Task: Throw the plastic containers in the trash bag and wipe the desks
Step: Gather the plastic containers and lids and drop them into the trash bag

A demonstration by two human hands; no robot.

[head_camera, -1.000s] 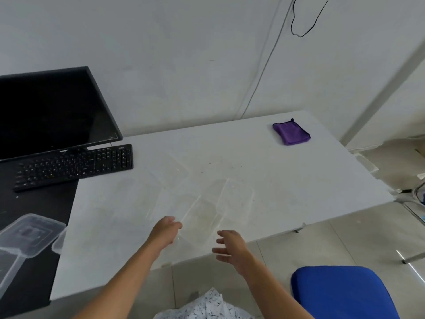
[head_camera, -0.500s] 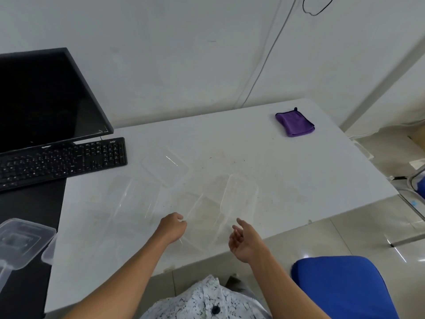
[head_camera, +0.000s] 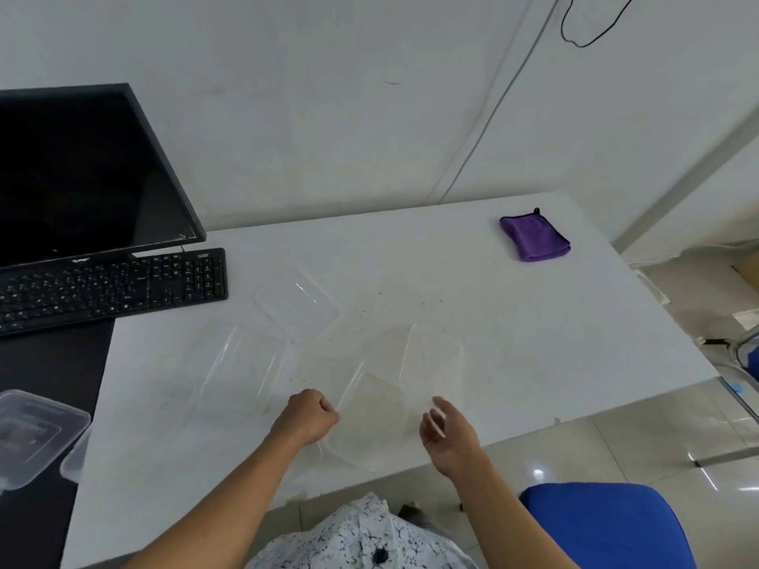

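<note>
From the head camera we're looking down on the white desk (head_camera: pixel 534 342), and it's scattered with clear plastic containers. Our left hand (head_camera: pixel 306 416) is curled into a fist at the left edge of the nearest container (head_camera: pixel 365 420), fingers pinched on its rim as far as we can tell through the clear plastic. Our right hand (head_camera: pixel 449 439) hangs open just right of that same container, palm turned inward, fingers spread, touching nothing. The container sits at the desk's front edge, between the two hands.

Behind it a second container (head_camera: pixel 435 359) lies tilted, just beside the first. Further left a third container (head_camera: pixel 242 367) rests flat, and a fourth one (head_camera: pixel 297 305) lies towards the keyboard (head_camera: pixel 111 287). Specks and smudges mark the desk around them.

Far right at the back, the folded purple cloth (head_camera: pixel 534 238) sits well apart from everything. On the black desk (head_camera: pixel 49 363) to the left we see the dark monitor (head_camera: pixel 82 174) and another lidded container (head_camera: pixel 37 433) at the frame's edge. A blue chair (head_camera: pixel 608 523) shows bottom right
</note>
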